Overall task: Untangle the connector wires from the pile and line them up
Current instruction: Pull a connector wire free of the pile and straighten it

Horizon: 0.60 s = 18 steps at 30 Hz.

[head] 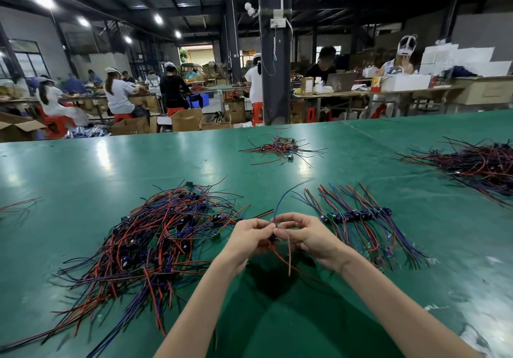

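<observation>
Left hand (248,236): we see fingers pinched on one connector wire (273,237), held above the green table (111,163).
Right hand (304,234): fingertips closed on the same wire, touching the left hand's fingertips.
Held wire: blue lead arcs up and away, red leads hang toward us.
Tangled pile (155,241): we note it left of the hands, red and blue strands crossing.
Lined-up row (358,216): right of the hands, connectors side by side.
Far piles: two more heaps (280,148) (472,163) well apart.
</observation>
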Tool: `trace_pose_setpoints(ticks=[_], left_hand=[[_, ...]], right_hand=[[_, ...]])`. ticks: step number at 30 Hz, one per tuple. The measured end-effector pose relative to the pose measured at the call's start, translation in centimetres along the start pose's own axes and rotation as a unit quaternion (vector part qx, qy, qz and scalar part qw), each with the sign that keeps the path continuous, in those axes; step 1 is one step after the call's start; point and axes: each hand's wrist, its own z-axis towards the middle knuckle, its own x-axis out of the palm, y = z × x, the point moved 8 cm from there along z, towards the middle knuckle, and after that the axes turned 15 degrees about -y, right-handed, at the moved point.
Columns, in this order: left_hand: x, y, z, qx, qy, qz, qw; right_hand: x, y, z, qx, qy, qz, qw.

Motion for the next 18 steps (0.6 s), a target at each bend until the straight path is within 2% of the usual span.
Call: trace_pose_setpoints(ticks=[6, 12, 18], left_hand=[[1.1, -0.2, -0.8, -0.006, 0.075, -0.031, 0.997], [1.6, -0.2, -1.4, -0.014, 0.101, -0.016, 0.995], [1.9, 0.1, -1.6, -0.055, 0.097, -0.059, 0.992]], right_hand=[[-0.9, -0.2, 0.4, 0.034, -0.046, 0.036, 0.998], [-1.3, -0.1, 0.4, 0.035, -0.058, 0.030, 0.997], [-1.1, -0.4, 0.7, 0.053, -0.045, 0.066, 0.995]])
